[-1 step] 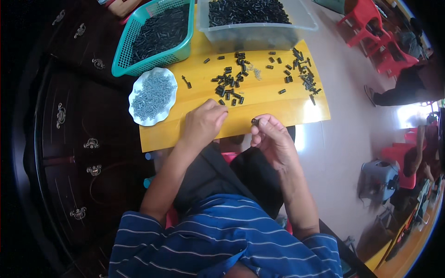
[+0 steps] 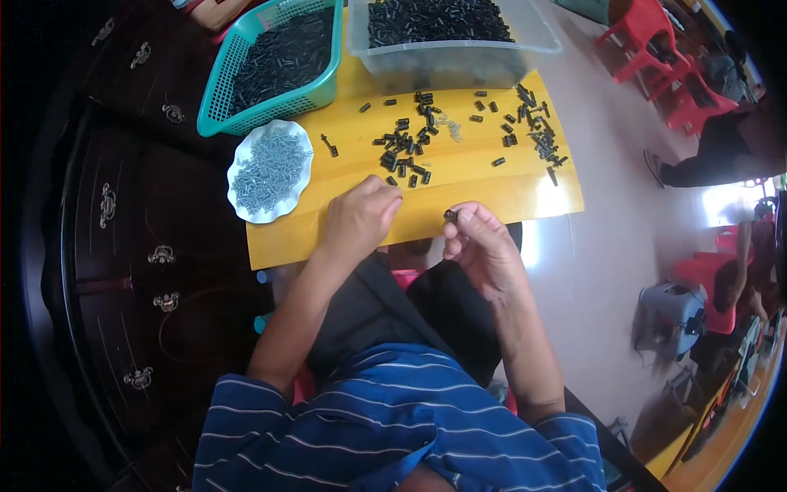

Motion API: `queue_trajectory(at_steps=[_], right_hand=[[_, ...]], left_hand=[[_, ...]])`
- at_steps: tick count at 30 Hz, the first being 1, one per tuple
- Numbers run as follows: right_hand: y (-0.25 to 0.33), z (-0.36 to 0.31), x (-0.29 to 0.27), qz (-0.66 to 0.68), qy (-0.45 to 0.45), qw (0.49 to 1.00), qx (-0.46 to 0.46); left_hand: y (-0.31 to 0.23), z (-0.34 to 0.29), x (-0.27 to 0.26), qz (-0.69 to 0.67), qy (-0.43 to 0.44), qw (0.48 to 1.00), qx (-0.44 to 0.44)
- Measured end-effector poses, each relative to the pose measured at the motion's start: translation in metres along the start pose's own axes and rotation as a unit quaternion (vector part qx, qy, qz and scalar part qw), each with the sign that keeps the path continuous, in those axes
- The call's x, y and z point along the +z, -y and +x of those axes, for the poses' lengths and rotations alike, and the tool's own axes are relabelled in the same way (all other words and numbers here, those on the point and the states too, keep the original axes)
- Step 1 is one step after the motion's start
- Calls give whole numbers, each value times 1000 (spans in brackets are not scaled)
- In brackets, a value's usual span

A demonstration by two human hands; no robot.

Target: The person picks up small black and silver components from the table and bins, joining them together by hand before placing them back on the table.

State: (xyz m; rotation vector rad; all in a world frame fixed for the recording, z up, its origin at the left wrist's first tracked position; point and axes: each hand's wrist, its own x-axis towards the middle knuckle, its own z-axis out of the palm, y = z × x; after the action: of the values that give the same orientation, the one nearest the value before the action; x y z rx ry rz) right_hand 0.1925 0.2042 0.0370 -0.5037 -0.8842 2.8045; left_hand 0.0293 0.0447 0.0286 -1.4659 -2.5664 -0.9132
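My right hand (image 2: 485, 246) pinches a small black cylindrical plastic piece (image 2: 450, 216) between thumb and forefinger, just off the near edge of the yellow board. Over the board to the left is my left hand (image 2: 359, 215), its fingers pressed together and pointing right; whatever they hold is hidden. Just beyond its fingertips lies a loose pile of similar black pieces (image 2: 402, 143). Left of that hand, a white scalloped dish (image 2: 236, 184) contains many small silvery metal parts (image 2: 270, 172), perhaps screws or pins. A longer black piece with a thin stem (image 2: 329, 145) rests between dish and pile.
At the back of the yellow board (image 2: 287, 246) stand a green basket (image 2: 215, 111) and a clear plastic bin (image 2: 459, 61), both filled with black parts. More black parts (image 2: 541, 135) lie at right. Dark drawers (image 2: 123, 271) line the left; red chairs (image 2: 648, 41) and people are at right.
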Motion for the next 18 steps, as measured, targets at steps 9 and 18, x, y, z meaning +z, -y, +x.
queue_trajectory(at_steps=[9,18], right_hand=[[0,-2,3,-33,-32,999,6],[-6,-2,8,-64,-24,998,2]], left_hand=[[-39,-6,-35,-329,82,928,-155],[-60,-3,-45,-393,65,908,-129]])
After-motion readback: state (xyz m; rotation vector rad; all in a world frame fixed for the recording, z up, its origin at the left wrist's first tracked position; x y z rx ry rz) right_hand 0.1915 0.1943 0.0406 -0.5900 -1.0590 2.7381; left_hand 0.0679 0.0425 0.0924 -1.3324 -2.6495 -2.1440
